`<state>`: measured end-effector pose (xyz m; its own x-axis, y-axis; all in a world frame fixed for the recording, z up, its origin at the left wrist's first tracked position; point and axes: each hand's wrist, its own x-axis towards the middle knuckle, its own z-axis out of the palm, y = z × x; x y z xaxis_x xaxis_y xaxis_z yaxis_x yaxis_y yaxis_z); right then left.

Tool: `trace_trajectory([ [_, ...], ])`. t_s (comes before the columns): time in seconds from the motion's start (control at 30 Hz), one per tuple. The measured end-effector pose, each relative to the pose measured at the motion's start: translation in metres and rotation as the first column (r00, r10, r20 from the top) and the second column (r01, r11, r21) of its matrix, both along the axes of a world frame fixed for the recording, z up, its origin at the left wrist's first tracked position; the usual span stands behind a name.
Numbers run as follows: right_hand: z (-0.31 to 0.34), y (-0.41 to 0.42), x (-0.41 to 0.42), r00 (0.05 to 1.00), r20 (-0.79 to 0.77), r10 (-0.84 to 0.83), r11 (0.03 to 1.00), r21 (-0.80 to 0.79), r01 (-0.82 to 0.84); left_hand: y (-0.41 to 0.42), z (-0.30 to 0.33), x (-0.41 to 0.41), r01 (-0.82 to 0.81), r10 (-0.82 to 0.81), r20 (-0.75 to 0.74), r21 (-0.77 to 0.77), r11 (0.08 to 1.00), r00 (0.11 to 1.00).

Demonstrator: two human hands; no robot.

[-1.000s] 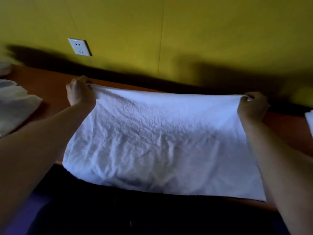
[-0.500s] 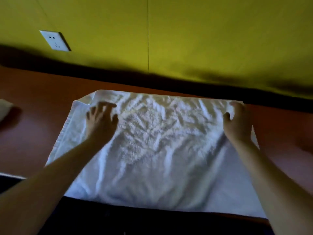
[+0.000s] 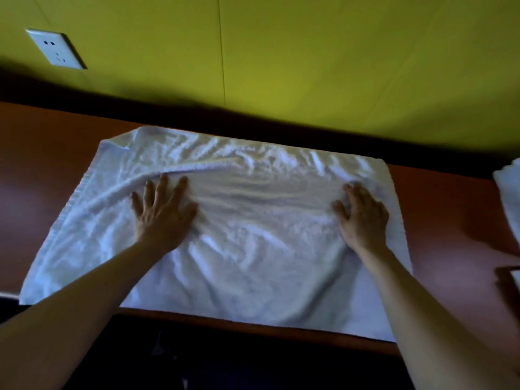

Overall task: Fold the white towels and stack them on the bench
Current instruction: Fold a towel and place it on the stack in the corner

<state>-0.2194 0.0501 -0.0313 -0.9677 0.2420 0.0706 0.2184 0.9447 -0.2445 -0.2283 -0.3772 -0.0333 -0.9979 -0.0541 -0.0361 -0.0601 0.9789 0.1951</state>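
Smoothing is the step in hand. One white towel point(image 3: 225, 235) lies spread across the bench point(image 3: 42, 164), its near edge at the bench's front lip, its far edge just short of the dark strip under the wall point(image 3: 309, 66). Both hands lie flat on it, palms down.

Left hand point(image 3: 161, 212): fingers straight and spread, pressing the cloth left of centre; it grips nothing. A raised ridge of cloth runs from just beyond its fingertips toward the far middle.

Right hand point(image 3: 363, 218): fingers straight, close together, pressing near the right edge; it too grips nothing.

Condition of towel: creased over most of its surface. The far left corner is turned over on itself. The right edge lies fairly straight.

Other items: part of a second towel point(image 3: 506, 198) shows at the frame's right edge, apart from the first; whether it is folded cannot be told. A dark flat object point(image 3: 509, 280) sits at the right edge, unidentified. A socket point(image 3: 56, 49) is on the wall.

Judgement: the task is at an early stage for this towel; no fold is yet visible. The next move probably calls for flattening the ridge and the turned corner, then pinching two matching corners and carrying one edge over to meet the opposite one. Should the corner stay turned, the fold may come out uneven.
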Motion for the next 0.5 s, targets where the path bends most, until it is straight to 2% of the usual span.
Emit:
trace_trajectory([
  [0.13, 0.006, 0.002, 0.003, 0.999, -0.046, 0.017, 1.000, -0.003, -0.017, 0.010, 0.003, 0.013, -0.019, 0.018, -0.064, -0.010, 1.000, 0.998],
  [0.2, 0.009, 0.009, 0.006, 0.993, -0.117, -0.006, 0.999, -0.043, 0.001, 0.033, 0.004, 0.032, 0.068, -0.068, -0.171, -0.002, 0.998, 0.983],
  [0.27, 0.011, 0.021, 0.011, 0.983, -0.177, -0.045, 0.998, -0.060, 0.035, 0.071, 0.004, 0.056, 0.238, -0.224, -0.285, 0.014, 0.971, 0.932],
  [0.4, 0.018, 0.044, 0.026, 0.975, -0.171, -0.144, 0.989, -0.047, 0.137, 0.167, 0.005, 0.118, 0.534, -0.479, -0.332, 0.094, 0.840, 0.813],
  [0.5, 0.030, 0.058, 0.030, 0.972, -0.052, -0.231, 0.973, -0.032, 0.230, 0.227, 0.012, 0.161, 0.689, -0.639, -0.281, 0.135, 0.712, 0.716],
])
